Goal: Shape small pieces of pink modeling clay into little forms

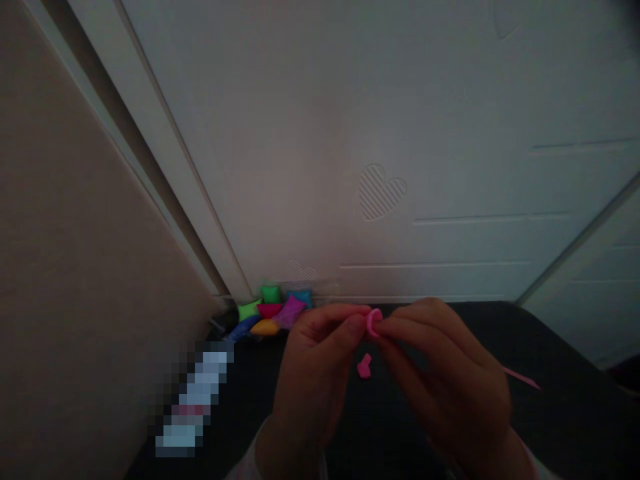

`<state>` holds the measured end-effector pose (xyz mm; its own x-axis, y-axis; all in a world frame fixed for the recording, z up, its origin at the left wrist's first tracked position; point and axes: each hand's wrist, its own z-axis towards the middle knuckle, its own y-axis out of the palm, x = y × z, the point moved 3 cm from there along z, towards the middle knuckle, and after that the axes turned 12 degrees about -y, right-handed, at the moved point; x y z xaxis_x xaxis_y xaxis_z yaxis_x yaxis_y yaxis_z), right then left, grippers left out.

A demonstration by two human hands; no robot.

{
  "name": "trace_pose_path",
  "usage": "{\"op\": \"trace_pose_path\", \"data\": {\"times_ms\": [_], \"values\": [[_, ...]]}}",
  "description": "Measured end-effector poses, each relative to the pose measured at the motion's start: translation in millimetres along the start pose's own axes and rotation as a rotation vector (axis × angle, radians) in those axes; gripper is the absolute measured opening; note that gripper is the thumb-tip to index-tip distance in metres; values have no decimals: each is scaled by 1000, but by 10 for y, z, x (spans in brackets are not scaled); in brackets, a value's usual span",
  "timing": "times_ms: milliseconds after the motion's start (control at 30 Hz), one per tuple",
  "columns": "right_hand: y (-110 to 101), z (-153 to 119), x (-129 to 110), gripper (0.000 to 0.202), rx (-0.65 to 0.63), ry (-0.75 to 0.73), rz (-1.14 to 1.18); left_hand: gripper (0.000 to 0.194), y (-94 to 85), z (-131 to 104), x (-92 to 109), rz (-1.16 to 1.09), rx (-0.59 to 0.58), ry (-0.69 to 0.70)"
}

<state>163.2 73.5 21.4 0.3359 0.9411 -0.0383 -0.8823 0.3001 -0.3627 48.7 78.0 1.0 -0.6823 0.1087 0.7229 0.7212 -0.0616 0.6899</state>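
In the head view, the left hand (pixel 316 363) pinched a curled pink piece (pixel 373 325) between thumb and forefinger, above the table (pixel 555 427); the right hand (pixel 447 373) had its fingertips closed on the other side, their exact hold hard to make out. The right hand partly hid a pink strip (pixel 523 378). Pixelation obscured an item (pixel 195 400) by the table's left edge.

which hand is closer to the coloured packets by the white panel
Left. The left hand is just right of the coloured packets in the picture; the right hand is farther right, beyond the left.
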Motion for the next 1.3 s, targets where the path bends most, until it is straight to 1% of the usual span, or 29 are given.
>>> {"op": "trace_pose_path", "data": {"times_ms": [233, 333, 500, 700, 933, 1067, 1300], "values": [[-3, -3, 25, 16, 6, -20, -7, 3, -16, -3, -9, -33, -25, 19], [-5, -12, 34, 16, -9, -27, -10, 4, -14, -1, -19, -7, -25, 11], [-11, -2, 30, 15, 6, -22, -13, 7, -16, 7, -4, 63, -43, 9], [-25, 12, 1, 11, 5, -13, -21, 6, -30, 11, 4, 110, -2, 0], [-15, 10, 8, 21, 18, -1, -7, 6, -5, -1, 7, 85, 17, 1], [-28, 10, -4, 18, 13, -1, -20, 6, -14, 4, 2, 116, 47, 0], [-21, 13, -20, 13, 26, -12, -40, 7, -14, 10, 9, 135, 45, 16]]}}
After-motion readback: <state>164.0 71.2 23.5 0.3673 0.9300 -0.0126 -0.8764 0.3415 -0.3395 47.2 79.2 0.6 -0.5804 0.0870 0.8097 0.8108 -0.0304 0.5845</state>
